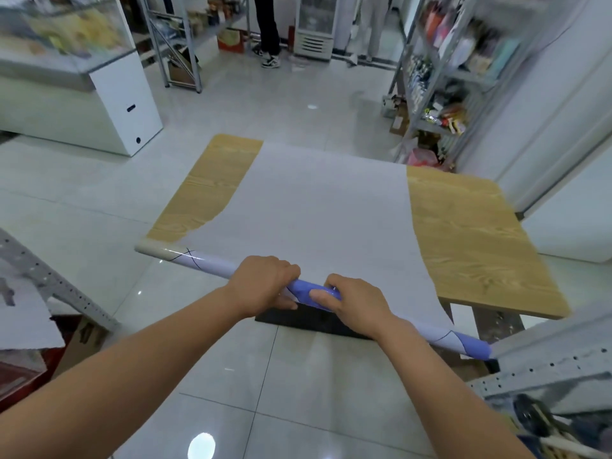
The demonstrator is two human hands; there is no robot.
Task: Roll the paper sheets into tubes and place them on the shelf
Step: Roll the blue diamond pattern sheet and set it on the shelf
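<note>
A large paper sheet (318,207), partly rolled into a long thin tube (205,263) at the near edge of a wooden table (470,226), is gripped mid-length by left hand (265,281) and right hand (352,301), fingers curled around it; it looks light, floppy, crease-prone.

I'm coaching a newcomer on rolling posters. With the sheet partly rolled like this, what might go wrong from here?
The left hand and right hand grip the roll close together at its middle, so its long free ends may wind loose or uneven. The unrolled sheet seems skewed across the table, so it may roll up coned. The roll's right end sits near the metal rack and could snag.
</note>
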